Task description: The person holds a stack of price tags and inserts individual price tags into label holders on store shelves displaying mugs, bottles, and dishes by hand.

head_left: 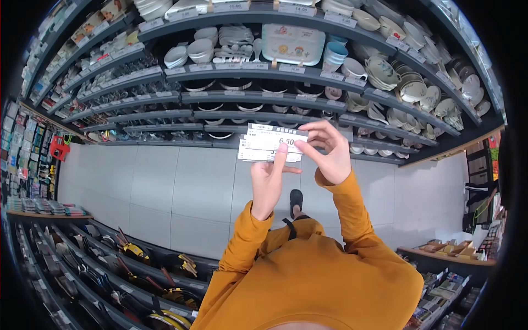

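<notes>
L hand [265,184] is gripping the stack of price tags [256,141] from below, thumb pressing on the front. R hand [331,151] is pinching its right edge, thumb in front, index finger up by the top corner. So it's a two-handed hold, w/ tags overlapping like a small fan, btwn both grips. Handling a single tag looks to be calling for a light R pinch, w/ L thumb pressing the rest together.

Top tag is showing 6.50; the lower one's no. is partly hiding under L thumb. Small print is blurring, the tag count is staying unclear, and fingers behind the stack are mostly out of sight. Beyond the grips, bowls [200,49] and a tray [293,45] are sitting on a shelf [220,73]; below, floor [201,184] is showing, w/ one shoe [296,199]. View's outer edges are going dark.
</notes>
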The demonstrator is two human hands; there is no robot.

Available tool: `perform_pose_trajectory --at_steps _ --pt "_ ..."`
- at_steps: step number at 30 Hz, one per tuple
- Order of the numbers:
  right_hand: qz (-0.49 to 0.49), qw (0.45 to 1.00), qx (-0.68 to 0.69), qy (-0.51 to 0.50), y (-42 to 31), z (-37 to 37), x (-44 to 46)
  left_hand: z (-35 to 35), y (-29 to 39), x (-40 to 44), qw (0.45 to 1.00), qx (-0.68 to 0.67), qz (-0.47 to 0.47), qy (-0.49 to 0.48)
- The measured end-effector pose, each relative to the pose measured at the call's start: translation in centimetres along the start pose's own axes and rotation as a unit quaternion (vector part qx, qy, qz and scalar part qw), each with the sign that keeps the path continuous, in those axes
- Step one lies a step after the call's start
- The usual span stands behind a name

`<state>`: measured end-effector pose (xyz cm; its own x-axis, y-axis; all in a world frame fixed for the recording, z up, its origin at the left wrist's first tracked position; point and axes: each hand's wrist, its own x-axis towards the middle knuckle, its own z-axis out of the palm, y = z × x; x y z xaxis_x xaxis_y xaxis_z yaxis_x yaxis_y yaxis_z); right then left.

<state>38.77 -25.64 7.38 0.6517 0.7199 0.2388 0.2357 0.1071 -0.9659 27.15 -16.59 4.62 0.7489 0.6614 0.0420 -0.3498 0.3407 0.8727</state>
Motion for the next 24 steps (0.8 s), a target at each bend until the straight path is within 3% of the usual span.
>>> perform_pose_trajectory --at_steps 13,24 --pt "0.006 0.999 -0.026 0.031 -1.9 2.7 -4.1 -3.6 2.3 -3.7 0.995 -0.004 -0.052 -0.086" --pt "-0.022 0.992 -0.072 0.104 -0.3 -6.8 -7.7 3.7 -3.9 -4.1 0.994 0.061 -0.032 -0.079"
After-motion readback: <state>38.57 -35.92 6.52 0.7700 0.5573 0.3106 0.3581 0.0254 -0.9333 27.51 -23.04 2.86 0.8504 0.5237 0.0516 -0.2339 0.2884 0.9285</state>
